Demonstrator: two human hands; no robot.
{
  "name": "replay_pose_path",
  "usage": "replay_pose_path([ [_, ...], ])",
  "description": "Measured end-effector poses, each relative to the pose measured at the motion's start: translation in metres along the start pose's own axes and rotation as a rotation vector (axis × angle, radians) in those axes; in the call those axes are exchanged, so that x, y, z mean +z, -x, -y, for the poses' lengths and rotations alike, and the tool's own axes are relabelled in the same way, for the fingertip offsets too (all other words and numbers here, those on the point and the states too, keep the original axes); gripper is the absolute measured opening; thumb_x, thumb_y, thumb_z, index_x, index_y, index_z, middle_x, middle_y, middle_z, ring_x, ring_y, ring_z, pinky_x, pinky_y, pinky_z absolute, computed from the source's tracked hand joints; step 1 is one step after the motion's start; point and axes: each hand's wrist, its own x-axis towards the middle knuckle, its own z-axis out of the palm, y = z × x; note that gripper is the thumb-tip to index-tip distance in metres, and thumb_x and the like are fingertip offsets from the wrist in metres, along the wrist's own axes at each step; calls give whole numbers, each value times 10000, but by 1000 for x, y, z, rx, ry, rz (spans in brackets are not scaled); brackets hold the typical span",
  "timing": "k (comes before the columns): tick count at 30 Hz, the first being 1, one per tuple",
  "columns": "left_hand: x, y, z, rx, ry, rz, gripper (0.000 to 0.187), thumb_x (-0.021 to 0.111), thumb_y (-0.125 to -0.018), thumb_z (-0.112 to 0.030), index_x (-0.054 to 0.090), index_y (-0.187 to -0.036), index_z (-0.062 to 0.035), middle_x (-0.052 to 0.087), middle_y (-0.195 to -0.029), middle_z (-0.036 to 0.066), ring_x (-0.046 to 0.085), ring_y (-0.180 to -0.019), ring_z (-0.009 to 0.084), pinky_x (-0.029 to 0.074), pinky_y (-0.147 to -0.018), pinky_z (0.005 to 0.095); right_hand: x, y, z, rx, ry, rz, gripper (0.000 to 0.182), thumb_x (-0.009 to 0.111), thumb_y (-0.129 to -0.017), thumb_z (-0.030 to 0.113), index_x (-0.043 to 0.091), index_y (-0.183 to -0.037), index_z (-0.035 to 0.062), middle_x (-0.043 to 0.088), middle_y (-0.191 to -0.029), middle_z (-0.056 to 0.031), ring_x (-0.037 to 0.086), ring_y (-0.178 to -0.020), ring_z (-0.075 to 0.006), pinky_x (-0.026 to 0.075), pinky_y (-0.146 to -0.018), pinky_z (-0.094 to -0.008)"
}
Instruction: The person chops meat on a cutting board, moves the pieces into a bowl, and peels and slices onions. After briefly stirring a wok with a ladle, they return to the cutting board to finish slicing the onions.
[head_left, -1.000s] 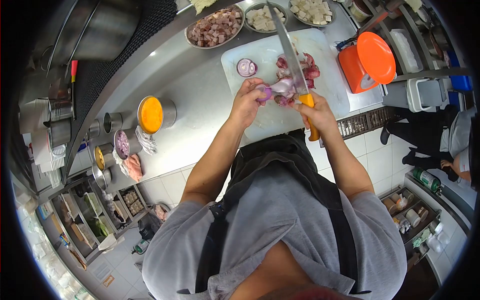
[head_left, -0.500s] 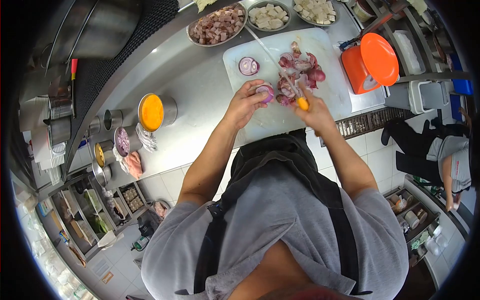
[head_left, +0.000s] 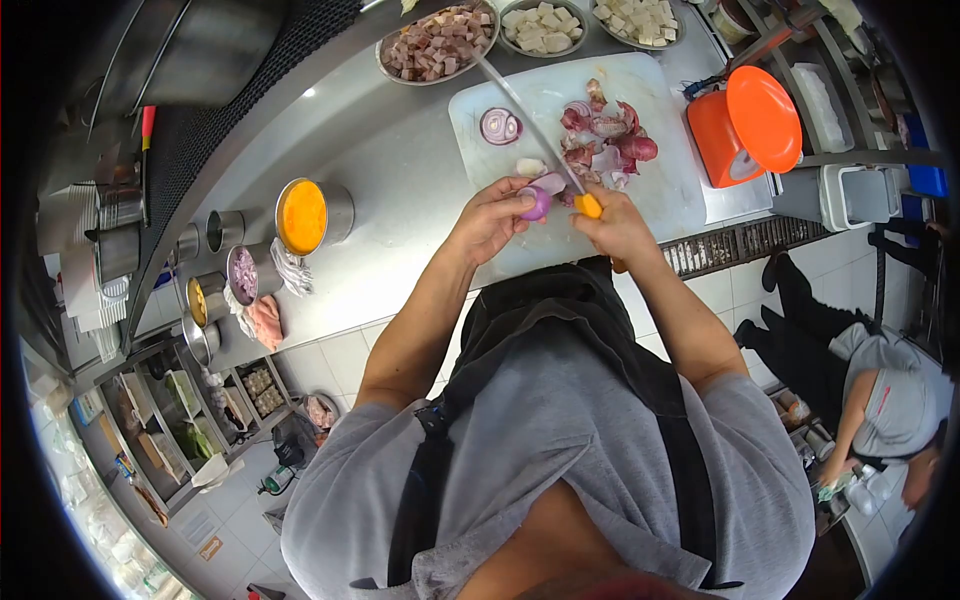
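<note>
Over the near part of the white cutting board, my left hand is closed around a purple onion. My right hand grips a knife by its yellow handle; the long blade slants away to the upper left, its tip near the bowl of diced meat. A pale piece of onion lies just beyond my left fingers. Farther up the board is a cut onion piece with rings showing. A heap of red onion skins lies right of the blade.
Bowls of diced meat and white cubes line the far edge. An orange container stands right of the board. Metal pots, one with orange contents, stand at left. Another person bends at the far right.
My right hand and the knife have moved left and slightly nearer, closer to the onion. A pale piece now shows beyond my left hand. The other person has moved and bent toward the shelves.
</note>
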Motion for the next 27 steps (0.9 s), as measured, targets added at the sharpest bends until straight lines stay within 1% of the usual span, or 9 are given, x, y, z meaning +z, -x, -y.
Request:
replay_pose_path([
  [4, 4, 4, -11, 106, -310, 38, 718, 700, -820, -20, 381, -1461, -66, 658, -1151, 132, 629, -1006, 179, 478, -833, 281, -14, 0, 13, -40, -83, -23, 403, 692, -821, 147, 617, -1199, 27, 542, -599, -21, 481, -445, -107, 381, -420, -278],
  [7, 5, -2, -15, 193, -599, 20, 837, 704, -771, 28, 335, -1505, -129, 651, -1206, 146, 624, -1045, 189, 478, -894, 293, -28, -6, 13, 158, -12, 5, 510, 654, -788, 199, 621, -1265, 21, 695, -861, -148, 618, -670, -173, 501, -641, -323],
  [11, -24, -16, -4, 88, -835, -66, 799, 731, -741, -27, 406, -1462, -137, 658, -1237, 144, 638, -1064, 207, 498, -914, 303, -27, -16, -2, 181, -54, -140, 527, 666, -808, 225, 604, -1293, 27, 657, -741, -119, 565, -597, -152, 479, -589, -321],
  [13, -33, -18, 3, 278, -898, -142, 695, 758, -737, -59, 494, -1376, -121, 683, -1168, 126, 660, -996, 210, 515, -881, 305, -26, -14, -6, 152, 5, -223, 546, 675, -816, 243, 592, -1311, 29, 645, -719, -124, 558, -580, -164, 480, -589, -327],
  [16, -48, -8, 8, 272, -976, -205, 553, 764, -744, -66, 563, -1259, -94, 691, -1119, 101, 668, -962, 206, 525, -864, 312, -22, 9, -8, 21, 150, -346, 600, 702, -838, 279, 550, -1375, 60, 643, -725, -151, 551, -543, -191, 494, -594, -348],
  [20, -68, 23, 3, 381, -812, -609, 461, 770, -747, -54, 584, -1168, -81, 686, -1056, 89, 658, -939, 179, 534, -829, 316, -30, 69, -36, -9, 263, 60, 494, 738, -854, 282, 627, -1308, 125, 662, -742, -198, 655, -621, -272, 524, -674, -380],
  [21, -86, 26, 6, 430, -693, -685, 451, 773, -750, -45, 584, -1158, -75, 683, -1044, 87, 653, -932, 172, 535, -815, 314, -27, 79, -52, -173, 374, 70, 424, 749, -838, 268, 676, -1227, 116, 680, -766, -205, 692, -695, -330, 536, -700, -392],
  [24, -84, 41, -7, 456, -676, -653, 450, 799, -746, -40, 586, -1142, -46, 691, -1000, 76, 650, -904, 171, 534, -781, 309, -26, 78, -56, -74, 476, 243, 397, 753, -823, 256, 690, -1183, 102, 685, -793, -207, 689, -749, -369, 539, -707, -402],
  [27, -74, 41, 11, 372, -828, -610, 458, 819, -730, -74, 599, -1131, -49, 701, -1011, 87, 657, -881, 171, 536, -789, 302, -35, 50, -64, -219, 471, 244, 352, 738, -825, 241, 701, -1139, 85, 679, -784, -205, 668, -724, -374, 537, -695, -381],
])
